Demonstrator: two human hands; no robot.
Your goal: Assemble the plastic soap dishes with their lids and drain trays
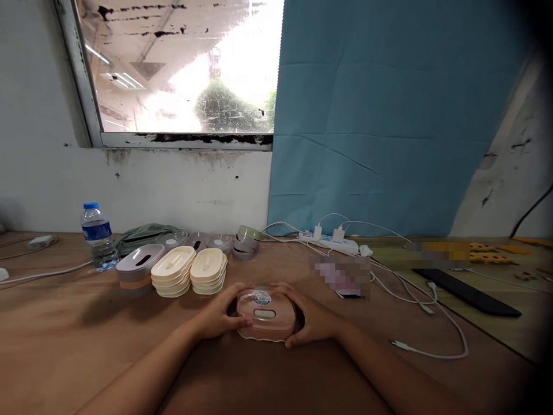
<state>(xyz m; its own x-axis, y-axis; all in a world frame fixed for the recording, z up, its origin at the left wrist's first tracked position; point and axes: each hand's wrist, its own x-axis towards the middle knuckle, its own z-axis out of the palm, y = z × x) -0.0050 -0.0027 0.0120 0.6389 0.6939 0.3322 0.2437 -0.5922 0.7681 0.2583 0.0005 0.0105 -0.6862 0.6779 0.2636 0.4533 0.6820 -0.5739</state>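
A small pink box [276,323] with rounded corners sits on the brown tabletop right in front of me. Its top looks clear and glossy, with a round printed sticker [261,297] near the back and an oval slot in the middle. Around the left side of the box, my left hand [220,314] has its fingers behind and its thumb on the front edge. My right hand [313,317] grips the opposite side, thumb low at the front corner. A thin cream edge shows under the box.
Left of the box stand two stacks of cream lids [173,268], a lilac slotted container [140,262] and a water bottle [98,239]. Grey-green rings [246,242] are piled behind. A power strip [330,242], loose white cables [449,354] and a black bar [469,291] lie at right.
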